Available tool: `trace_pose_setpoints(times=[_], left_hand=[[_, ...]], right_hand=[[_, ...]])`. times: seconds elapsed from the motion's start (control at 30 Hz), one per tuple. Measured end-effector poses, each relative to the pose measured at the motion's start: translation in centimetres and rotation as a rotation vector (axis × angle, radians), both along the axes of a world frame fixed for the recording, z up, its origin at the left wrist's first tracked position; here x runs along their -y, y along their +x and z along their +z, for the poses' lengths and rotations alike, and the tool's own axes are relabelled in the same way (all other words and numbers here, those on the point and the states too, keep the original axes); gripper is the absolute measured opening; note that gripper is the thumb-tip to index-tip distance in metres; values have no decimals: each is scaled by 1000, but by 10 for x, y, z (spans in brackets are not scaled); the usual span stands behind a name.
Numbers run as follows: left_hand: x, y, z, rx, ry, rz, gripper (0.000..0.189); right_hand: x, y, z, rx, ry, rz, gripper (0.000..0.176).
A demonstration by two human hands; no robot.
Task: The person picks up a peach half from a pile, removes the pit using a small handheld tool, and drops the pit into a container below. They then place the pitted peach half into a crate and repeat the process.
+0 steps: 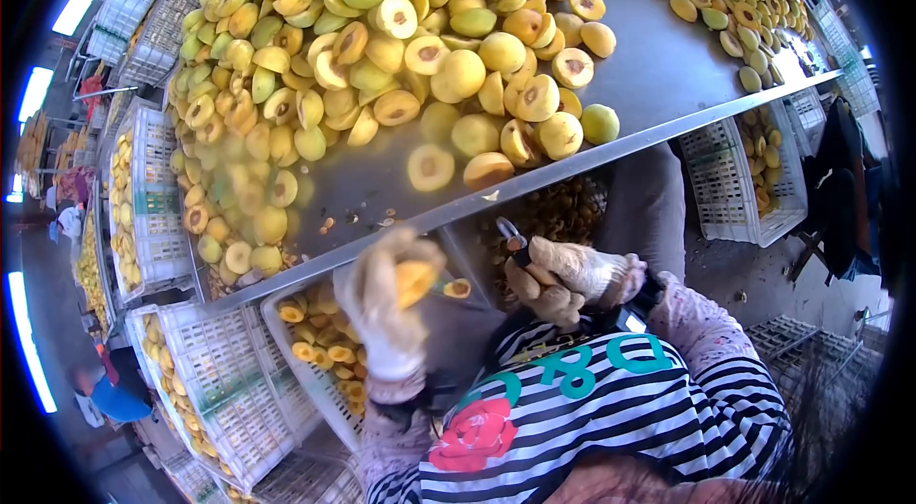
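Note:
My left hand [386, 289], in a pale work glove and smeared by motion, is closed around a yellow peach half [415, 283] just below the metal table's front edge. A smaller peach piece [457, 288] shows beside it in the air. In my gloved right hand [563, 277] is a pitting knife [511, 235] with a looped metal tip and dark handle, pointing toward the table. Before me on the metal table [658, 65] lies a big heap of halved peaches [382, 55], many with brown pits showing.
Under the table edge, a crate [277, 308] holds pitted halves, next to a container of brown pits [563, 208]. White crates of fruit [229, 380] stand at left, another crate [711, 179] at right. A person in blue [119, 396] is at the far left.

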State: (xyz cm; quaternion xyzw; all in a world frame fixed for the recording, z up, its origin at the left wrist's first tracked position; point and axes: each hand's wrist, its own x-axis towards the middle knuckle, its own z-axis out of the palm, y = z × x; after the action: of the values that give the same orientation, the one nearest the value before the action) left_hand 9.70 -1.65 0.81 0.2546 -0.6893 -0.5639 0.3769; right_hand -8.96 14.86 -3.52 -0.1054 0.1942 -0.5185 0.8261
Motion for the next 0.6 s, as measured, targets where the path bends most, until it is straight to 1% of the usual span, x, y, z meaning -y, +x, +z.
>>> trace_pose_setpoints(times=[0.03, 0.07, 0.1, 0.13, 0.17, 0.2, 0.23, 0.27, 0.3, 0.37, 0.43, 0.5, 0.53, 0.6], left_hand=[[5, 25, 10, 118, 66, 118, 33], [11, 50, 10, 146, 249, 194, 29], [19, 66, 13, 365, 197, 250, 20], [31, 74, 17, 468, -194, 212, 19], [38, 78, 21, 558, -585, 171, 18], [40, 73, 19, 450, -519, 247, 20], [42, 61, 23, 433, -537, 205, 19], [46, 41, 30, 411, -556, 164, 19], [51, 20, 35, 387, -578, 121, 18], [66, -22, 19, 583, -648, 42, 26], [80, -61, -12, 825, -620, 3, 36], [87, -87, -28, 958, -743, -198, 43], [86, -96, -32, 913, -672, -181, 36], [83, -99, -35, 788, -374, -168, 38]], right_hand=[[2, -5, 7, -237, 83, -25, 53], [-1, -8, -6, -522, 11, -92, 48], [2, -7, -6, -635, 34, -167, 45], [4, -5, -4, -747, 60, -245, 42], [5, -5, -4, -724, 56, -267, 39], [7, -4, -4, -701, 51, -288, 37], [8, -3, -4, -678, 46, -310, 37], [9, -6, 1, -720, 57, -260, 36], [10, -5, 5, -801, 63, -268, 36], [12, -2, 13, -964, 83, -279, 37], [8, 0, 25, -1214, 57, -338, 36], [0, -1, 27, -1132, 15, -406, 37], [-4, -2, 27, -1087, -6, -440, 37], [-11, -5, 29, -940, 60, -366, 37]])
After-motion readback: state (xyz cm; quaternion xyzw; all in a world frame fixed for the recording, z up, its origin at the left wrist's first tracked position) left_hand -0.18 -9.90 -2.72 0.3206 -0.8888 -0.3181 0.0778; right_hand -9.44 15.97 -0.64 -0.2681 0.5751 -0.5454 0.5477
